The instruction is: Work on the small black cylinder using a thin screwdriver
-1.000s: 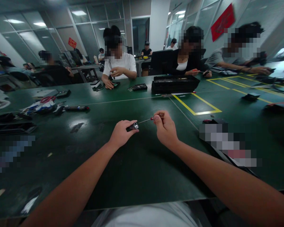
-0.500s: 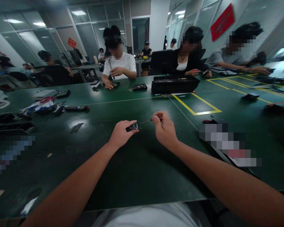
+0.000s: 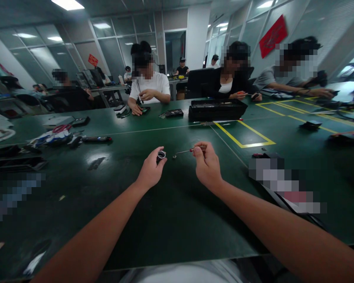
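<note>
My left hand [image 3: 150,168] is closed around a short dark cylinder [image 3: 161,156] with a shiny metal rim, its round open end turned towards me. Most of the cylinder's body is hidden by the fingers. In my right hand [image 3: 207,165] is a screwdriver [image 3: 183,151] with a reddish handle, held by thumb and fingers, its thin shaft pointing left. By the screwdriver's tip, between the hands, is a small metallic piece [image 3: 174,157]; whether it touches the tip or lies on the table I cannot tell.
On the green table [image 3: 171,220], a long black housing [image 3: 216,110] stands beyond my hands. A dark pen-like tool [image 3: 96,139] and bundled cables [image 3: 57,135] lie left, a blurred-out packet [image 3: 283,182] right. Co-workers sit along the far side.
The cylinder has turned so its open end faces me more, and my left hand has shifted slightly left. The screwdriver tip has drawn away from it; a small metallic piece now shows there.
</note>
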Demonstrator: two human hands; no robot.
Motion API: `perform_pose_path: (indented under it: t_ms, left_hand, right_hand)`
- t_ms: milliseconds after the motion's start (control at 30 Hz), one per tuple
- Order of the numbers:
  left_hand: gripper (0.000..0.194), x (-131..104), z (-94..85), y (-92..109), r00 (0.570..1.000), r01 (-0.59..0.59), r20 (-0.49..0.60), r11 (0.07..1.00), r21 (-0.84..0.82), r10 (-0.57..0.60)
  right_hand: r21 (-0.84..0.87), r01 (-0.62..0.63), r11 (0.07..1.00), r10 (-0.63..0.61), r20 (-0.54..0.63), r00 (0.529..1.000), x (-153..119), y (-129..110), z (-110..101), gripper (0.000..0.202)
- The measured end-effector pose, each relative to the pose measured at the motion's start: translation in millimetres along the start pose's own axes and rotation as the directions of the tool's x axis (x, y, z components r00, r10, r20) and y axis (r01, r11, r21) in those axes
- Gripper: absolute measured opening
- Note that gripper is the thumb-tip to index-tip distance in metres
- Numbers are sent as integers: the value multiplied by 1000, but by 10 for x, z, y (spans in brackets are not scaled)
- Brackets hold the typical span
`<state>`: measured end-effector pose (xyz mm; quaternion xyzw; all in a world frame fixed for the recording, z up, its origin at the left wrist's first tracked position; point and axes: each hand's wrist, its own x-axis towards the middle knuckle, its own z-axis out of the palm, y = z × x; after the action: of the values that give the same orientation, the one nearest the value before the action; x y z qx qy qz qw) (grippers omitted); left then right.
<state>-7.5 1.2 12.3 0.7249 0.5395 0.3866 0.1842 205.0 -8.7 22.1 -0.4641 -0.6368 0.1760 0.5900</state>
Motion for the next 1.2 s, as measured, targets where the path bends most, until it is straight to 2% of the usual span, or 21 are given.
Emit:
perform_pose_path:
  t_ms: [167,300,367,433,533,667,767,833,933,1000,1033,1100,1200]
  left_hand:
    - [37,71,42,54,995,94,38,992,80,-97]
    - [21,191,103,80,982,30,176,978,208,-68]
    - [18,265,134,96,976,-3,213,963,268,-56]
    - [17,343,170,109,973,-3,218,944,331,-73]
    - [26,457,243,103,963,7,242,913,408,-116]
    - [19,579,337,53,944,-25,312,918,395,-109]
    - [16,632,331,-10,941,-33,328,941,338,-85]
    - [18,647,265,-69,943,-4,319,958,287,-92]
    - [25,630,67,-164,941,95,301,973,213,-157]
    - [28,581,-124,-216,933,215,270,971,105,-236]
    - [28,542,-233,-237,922,306,252,952,-10,-294]
    - [28,432,-473,-278,887,451,241,851,-268,-394]
    - [26,194,-865,-353,816,563,257,610,-557,-518]
  right_hand:
    - [25,-15,1000,16,-30,999,12,24,0,17]
    - [54,-24,998,26,-32,999,22,21,-2,16]
    - [60,-22,998,24,-31,999,23,19,-4,16]
    - [63,-21,998,22,-23,999,22,18,-6,16]
    - [69,-24,997,25,-12,1000,19,20,-3,17]
    - [50,-21,999,21,-5,1000,15,15,2,17]
    - [46,-14,999,14,4,1000,12,8,-2,16]
    - [49,-11,999,11,13,1000,9,8,-6,16]
    - [52,-14,999,12,36,999,5,17,-11,16]
    - [48,-17,999,15,52,999,2,28,-12,17]
    - [44,-19,999,16,60,998,1,33,-11,17]
    - [38,-24,999,21,70,997,0,41,-8,18]
    - [40,-36,999,33,75,997,1,40,-1,19]
